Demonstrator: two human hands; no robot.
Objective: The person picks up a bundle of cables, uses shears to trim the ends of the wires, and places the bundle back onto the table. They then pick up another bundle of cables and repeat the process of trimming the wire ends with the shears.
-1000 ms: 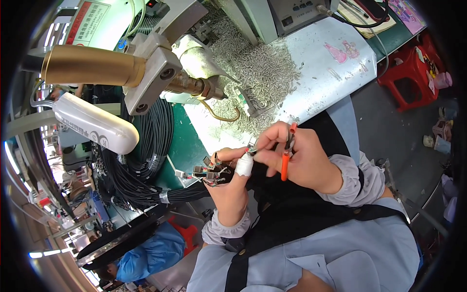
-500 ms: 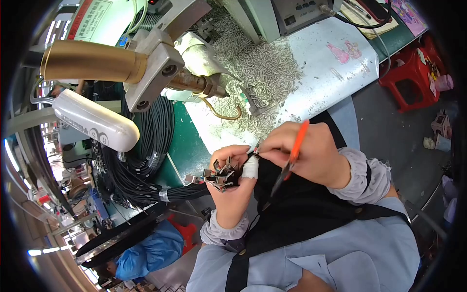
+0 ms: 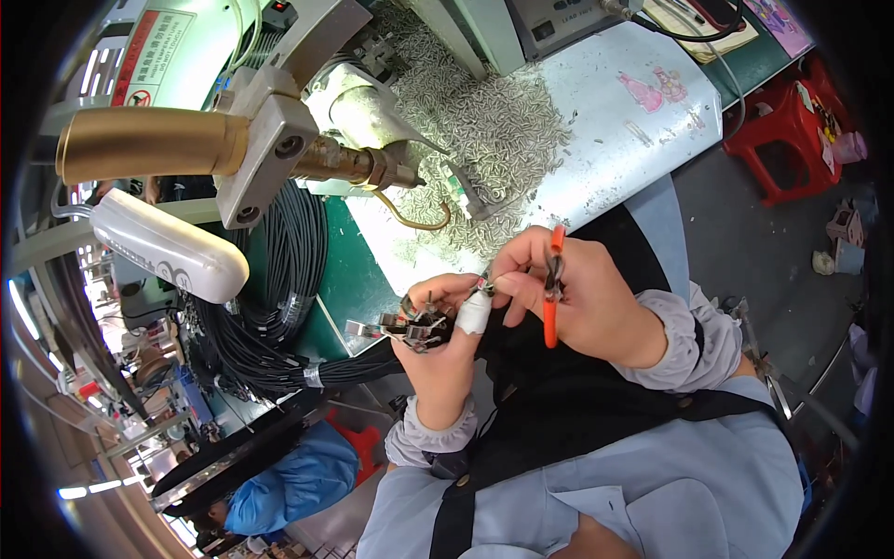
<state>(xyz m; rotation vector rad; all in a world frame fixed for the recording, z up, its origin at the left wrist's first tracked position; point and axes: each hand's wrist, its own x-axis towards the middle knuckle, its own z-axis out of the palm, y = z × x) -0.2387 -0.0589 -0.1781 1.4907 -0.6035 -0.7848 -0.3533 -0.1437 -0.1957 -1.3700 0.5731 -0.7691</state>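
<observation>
Here, two bare hands meet just near of the bench edge. The left hand (image 3: 445, 347), one fingertip wrapped in white tape, is closed around a bunch of black cables (image 3: 372, 365) whose metal connector ends (image 3: 413, 324) fan out to its left; their number is too small to count. The right hand (image 3: 582, 296) grips one pair of orange-handled pliers (image 3: 553, 284), its thumb and forefinger pinched at a connector by the left thumb. Far of the hands, a heap of small metal pieces (image 3: 494, 149) covers the white bench (image 3: 633, 140). At left hangs one brass-coloured cylinder (image 3: 140, 144) above one coil of black cable (image 3: 270, 279). One red stool (image 3: 792, 154) stands at right.
</observation>
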